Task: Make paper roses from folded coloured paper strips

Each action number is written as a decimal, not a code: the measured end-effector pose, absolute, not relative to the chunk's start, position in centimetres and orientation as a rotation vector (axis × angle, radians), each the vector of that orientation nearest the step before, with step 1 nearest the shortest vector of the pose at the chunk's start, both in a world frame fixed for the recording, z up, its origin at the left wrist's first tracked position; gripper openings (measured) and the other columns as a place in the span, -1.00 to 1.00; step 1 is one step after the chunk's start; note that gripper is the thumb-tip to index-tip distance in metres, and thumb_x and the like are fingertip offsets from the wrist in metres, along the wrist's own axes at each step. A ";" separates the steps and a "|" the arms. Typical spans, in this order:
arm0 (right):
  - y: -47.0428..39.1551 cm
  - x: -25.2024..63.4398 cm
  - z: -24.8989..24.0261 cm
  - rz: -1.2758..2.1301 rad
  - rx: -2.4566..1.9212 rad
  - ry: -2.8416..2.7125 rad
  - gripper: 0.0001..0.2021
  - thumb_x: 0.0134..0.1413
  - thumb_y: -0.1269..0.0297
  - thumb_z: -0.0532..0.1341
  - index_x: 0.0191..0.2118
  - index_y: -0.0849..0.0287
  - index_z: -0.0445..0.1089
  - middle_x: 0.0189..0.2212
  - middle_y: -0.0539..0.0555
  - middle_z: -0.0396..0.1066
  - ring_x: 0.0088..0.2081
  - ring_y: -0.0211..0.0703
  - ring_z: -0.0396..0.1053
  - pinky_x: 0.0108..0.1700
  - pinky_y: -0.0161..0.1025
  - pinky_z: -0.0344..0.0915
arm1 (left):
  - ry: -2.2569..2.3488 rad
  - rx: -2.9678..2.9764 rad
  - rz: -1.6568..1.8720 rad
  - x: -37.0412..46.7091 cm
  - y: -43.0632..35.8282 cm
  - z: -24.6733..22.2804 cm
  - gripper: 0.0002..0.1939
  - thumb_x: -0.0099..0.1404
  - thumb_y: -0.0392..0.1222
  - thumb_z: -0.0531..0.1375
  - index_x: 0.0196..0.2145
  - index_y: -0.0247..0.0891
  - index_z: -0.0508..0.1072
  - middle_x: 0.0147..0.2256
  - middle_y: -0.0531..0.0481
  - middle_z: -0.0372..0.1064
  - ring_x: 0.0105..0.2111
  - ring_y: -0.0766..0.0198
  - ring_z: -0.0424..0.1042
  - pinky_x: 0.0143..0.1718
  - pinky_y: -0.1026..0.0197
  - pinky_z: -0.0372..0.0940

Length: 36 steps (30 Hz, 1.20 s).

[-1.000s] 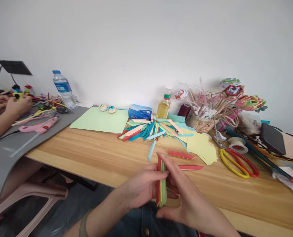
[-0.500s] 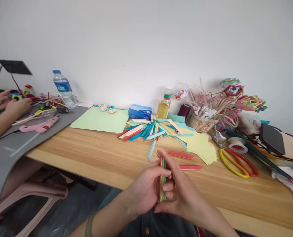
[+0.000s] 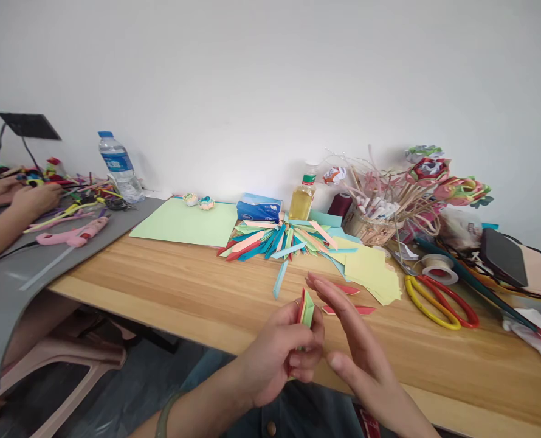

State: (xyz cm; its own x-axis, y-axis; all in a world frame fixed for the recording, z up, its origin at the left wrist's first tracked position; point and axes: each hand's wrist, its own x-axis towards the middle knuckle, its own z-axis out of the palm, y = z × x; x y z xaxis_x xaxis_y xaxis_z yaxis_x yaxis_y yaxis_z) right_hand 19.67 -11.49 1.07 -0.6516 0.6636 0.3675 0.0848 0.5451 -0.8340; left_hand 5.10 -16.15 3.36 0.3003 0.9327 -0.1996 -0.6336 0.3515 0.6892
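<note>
My left hand (image 3: 284,347) is closed around a small stack of folded paper strips (image 3: 307,309), green on one face and red on the edge, held upright above the table's front edge. Just to its right, my right hand (image 3: 357,340) is open, thumb and fingers apart, with nothing in it. Two red folded strips (image 3: 357,310) lie on the wood behind my right hand, partly covered by it. Farther back spreads a pile of folded strips (image 3: 270,240) in blue, green, peach and red, with one light blue strip (image 3: 279,278) in front.
Yellow paper sheets (image 3: 371,271) and scissors (image 3: 434,301) lie right, near a basket of paper flowers (image 3: 375,228). A tissue pack (image 3: 259,208), a bottle of yellow liquid (image 3: 302,198) and green paper (image 3: 183,222) stand along the back. Left, another person's hands (image 3: 37,198) work near a pink glue gun (image 3: 72,234).
My right hand has let go of the strip stack and moved right, opening. My left hand now holds the stack alone, its green face turned more toward me.
</note>
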 end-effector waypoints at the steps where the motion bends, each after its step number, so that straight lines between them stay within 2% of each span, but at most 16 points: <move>1: -11.5 19.6 1.2 1.080 -0.637 -2.068 -0.48 0.16 -0.02 0.02 0.22 -0.05 0.00 0.22 0.09 0.05 0.23 -0.01 -0.02 0.20 0.00 0.01 | 0.653 0.556 1.090 5.1 -16.2 3.5 -0.86 -0.03 -0.37 0.09 -0.46 -0.24 0.18 -0.62 0.24 -0.02 -0.72 0.56 -0.19 -0.70 0.39 -0.26; 4: -11.4 19.1 2.2 1.029 -0.792 -1.974 -0.68 0.16 0.12 0.08 0.01 0.04 0.29 -0.07 0.12 0.39 -0.09 -0.09 0.37 -0.09 -0.17 0.34 | 0.660 0.634 1.036 5.2 -16.3 3.5 -0.85 -0.04 -0.37 0.05 -0.44 -0.23 0.19 -0.68 0.26 -0.04 -0.73 0.53 -0.22 -0.69 0.36 -0.27; 6: -11.4 18.8 3.1 0.900 -0.840 -1.952 -0.83 0.07 0.20 0.17 -0.23 0.10 0.41 -0.31 0.07 0.46 -0.32 -0.16 0.39 -0.32 -0.27 0.37 | 0.707 0.705 1.041 5.3 -16.4 3.4 -0.81 -0.03 -0.37 0.04 -0.39 -0.22 0.21 -0.69 0.27 -0.06 -0.72 0.51 -0.22 -0.68 0.35 -0.25; 9: -11.6 18.6 4.2 0.719 -0.829 -1.991 -0.97 -0.01 0.32 0.22 -0.42 0.12 0.41 -0.48 0.00 0.42 -0.44 -0.22 0.33 -0.46 -0.33 0.29 | 0.865 0.810 1.082 5.4 -16.7 3.1 -0.85 0.05 -0.35 0.04 -0.36 -0.23 0.22 -0.66 0.25 -0.06 -0.68 0.50 -0.16 -0.64 0.34 -0.17; 12: -12.0 18.6 4.6 0.632 -0.799 -2.031 -0.94 0.00 0.37 0.21 -0.44 0.12 0.40 -0.52 -0.01 0.39 -0.47 -0.24 0.31 -0.48 -0.33 0.26 | 0.965 0.890 1.069 5.3 -17.0 2.9 -0.92 0.13 -0.33 0.03 -0.37 -0.25 0.24 -0.63 0.23 -0.07 -0.64 0.48 -0.11 -0.57 0.33 -0.10; 14: -12.3 18.7 4.6 0.576 -0.768 -2.033 -0.94 0.01 0.39 0.21 -0.44 0.12 0.39 -0.53 -0.01 0.38 -0.47 -0.23 0.31 -0.47 -0.32 0.27 | 0.969 0.921 1.060 5.2 -17.1 2.9 -0.90 0.14 -0.35 0.01 -0.35 -0.25 0.25 -0.63 0.23 -0.08 -0.64 0.47 -0.11 -0.55 0.32 -0.09; 21: -12.7 18.7 3.9 0.375 -0.729 -2.051 -0.91 0.02 0.45 0.20 -0.35 0.12 0.39 -0.45 0.05 0.40 -0.39 -0.17 0.38 -0.41 -0.27 0.34 | 0.870 0.996 1.109 5.5 -16.7 3.2 -0.81 0.00 -0.47 0.03 -0.45 -0.23 0.13 -0.55 0.20 -0.05 -0.57 0.47 -0.10 -0.56 0.34 -0.12; 25: -12.5 18.6 4.0 0.206 -0.718 -2.048 -0.83 0.02 0.44 0.19 -0.23 0.11 0.38 -0.34 0.10 0.43 -0.30 -0.12 0.41 -0.30 -0.21 0.37 | 0.904 1.069 1.143 5.7 -16.6 3.2 -0.82 0.01 -0.48 0.04 -0.45 -0.25 0.16 -0.53 0.19 -0.04 -0.55 0.46 -0.10 -0.56 0.34 -0.10; 28: -12.2 18.6 4.3 0.280 -0.659 -2.102 -0.77 0.04 0.44 0.17 -0.15 0.08 0.36 -0.32 0.07 0.46 -0.29 -0.13 0.42 -0.32 -0.24 0.38 | 0.936 1.141 1.136 5.6 -16.6 3.1 -0.84 0.02 -0.47 0.04 -0.50 -0.25 0.16 -0.55 0.19 -0.02 -0.55 0.46 -0.06 -0.54 0.34 -0.06; 31: -12.1 18.6 4.4 0.417 -0.655 -2.126 -0.74 0.04 0.43 0.17 -0.12 0.07 0.36 -0.39 0.03 0.46 -0.37 -0.19 0.41 -0.38 -0.28 0.37 | 0.965 1.159 1.078 5.2 -16.6 3.0 -0.84 0.00 -0.47 0.07 -0.49 -0.26 0.19 -0.58 0.20 -0.01 -0.58 0.49 -0.04 -0.58 0.35 -0.08; 34: -12.0 18.5 4.2 0.543 -0.686 -2.081 -0.80 0.02 0.43 0.18 -0.19 0.10 0.39 -0.45 0.01 0.43 -0.43 -0.23 0.38 -0.40 -0.31 0.36 | 0.894 1.102 0.958 4.9 -16.4 2.8 -0.78 -0.01 -0.48 0.06 -0.39 -0.25 0.22 -0.67 0.25 0.02 -0.69 0.51 0.00 -0.67 0.39 -0.07; 36: -11.9 18.3 4.1 0.667 -0.738 -2.022 -0.85 0.01 0.41 0.18 -0.25 0.12 0.41 -0.47 0.01 0.42 -0.45 -0.23 0.37 -0.42 -0.33 0.36 | 0.781 1.042 0.892 4.8 -16.3 2.6 -0.78 0.03 -0.44 0.06 -0.33 -0.24 0.21 -0.74 0.28 0.04 -0.76 0.49 0.02 -0.71 0.42 0.02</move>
